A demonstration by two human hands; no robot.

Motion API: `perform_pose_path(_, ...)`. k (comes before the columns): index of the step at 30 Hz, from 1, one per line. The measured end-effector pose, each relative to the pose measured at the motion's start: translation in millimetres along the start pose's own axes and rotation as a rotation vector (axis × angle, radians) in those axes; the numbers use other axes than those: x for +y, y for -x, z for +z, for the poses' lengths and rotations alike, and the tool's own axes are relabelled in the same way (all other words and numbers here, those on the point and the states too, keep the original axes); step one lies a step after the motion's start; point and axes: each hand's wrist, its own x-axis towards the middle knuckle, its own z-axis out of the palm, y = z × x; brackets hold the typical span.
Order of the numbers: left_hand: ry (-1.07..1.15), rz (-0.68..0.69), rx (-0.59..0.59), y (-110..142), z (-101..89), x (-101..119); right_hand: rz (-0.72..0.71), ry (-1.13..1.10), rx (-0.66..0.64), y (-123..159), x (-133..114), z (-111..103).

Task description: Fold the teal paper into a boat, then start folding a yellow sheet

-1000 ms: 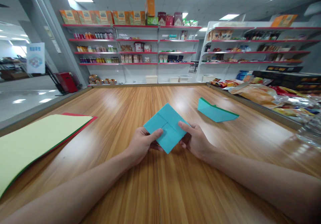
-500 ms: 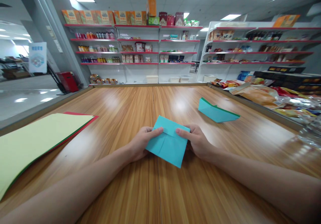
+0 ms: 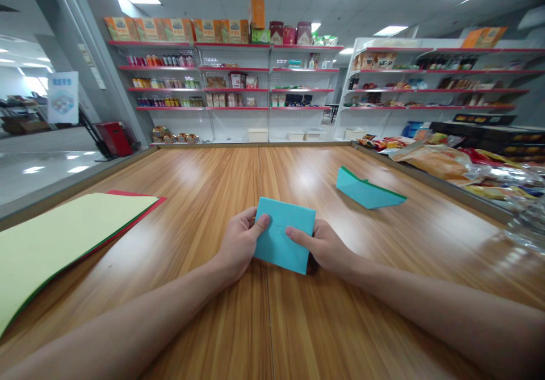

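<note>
Paper (image 3: 276,248), blue and folded to a flat, near-square packet, is located between my two hands. My left hand (image 3: 237,242) pinches its left side and my right hand (image 3: 334,246) its right side, thumbs pressed on the near face; both grips are narrowed to the packet's thickness. Folding is complete as far as this square. The packet is not yet opened out, and I cannot tell how many folds remain. Beyond the grip, to the right, a blue-and-green folded piece (image 3: 368,192) rests apart on the table (image 3: 306,329). Left of the grip, loose sheets (image 3: 76,221) lie unfolded.
</note>
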Motion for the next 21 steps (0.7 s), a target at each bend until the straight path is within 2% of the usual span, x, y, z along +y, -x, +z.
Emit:
perform_pose_path(4, 0.057, -0.037, -0.025, 0.9, 1.2, 2.2, 0.094, -0.106, -0.015, 0.5, 0.6, 0.8)
perform_pose_path(6, 0.067, -0.060, -0.035, 0.7, 0.6, 2.3, 0.077, -0.114, -0.003, 1.8, 0.0, 1.5)
perform_pose_path(9, 0.013, 0.011, 0.024, -0.1, -0.2, 1.6, 0.062, 0.015, -0.037, 4.0, -3.0, 2.7)
perform_pose_path(12, 0.005, 0.063, 0.066, -0.2, 0.5, 2.7, 0.142, 0.110, -0.124, 5.2, -6.6, 3.8)
perform_pose_path(16, 0.118, -0.037, 0.016, 0.0, 2.6, 7.0, 0.129, 0.006, -0.157, 5.3, -8.0, 3.8)
perform_pose_path(21, 0.103, -0.117, -0.049, -0.8, 0.2, 7.4, 0.120, 0.009, -0.102, 8.1, -11.2, 0.2)
